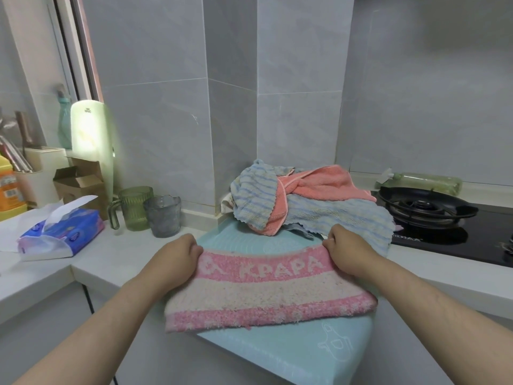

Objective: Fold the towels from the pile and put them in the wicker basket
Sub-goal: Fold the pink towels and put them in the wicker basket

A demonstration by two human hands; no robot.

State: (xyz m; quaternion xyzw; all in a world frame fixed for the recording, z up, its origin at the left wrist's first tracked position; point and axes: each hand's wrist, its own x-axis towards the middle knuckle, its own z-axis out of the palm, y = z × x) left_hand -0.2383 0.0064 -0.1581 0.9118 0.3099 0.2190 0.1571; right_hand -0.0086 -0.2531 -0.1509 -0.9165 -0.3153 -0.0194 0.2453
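Bearing pink towel (266,295): teal mat (277,354) on counter (116,262), grey tiles (166,120)

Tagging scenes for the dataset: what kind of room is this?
Most likely a home kitchen: a gas hob is set into the white counter, the walls are tiled, and a green mug stands by the wall.
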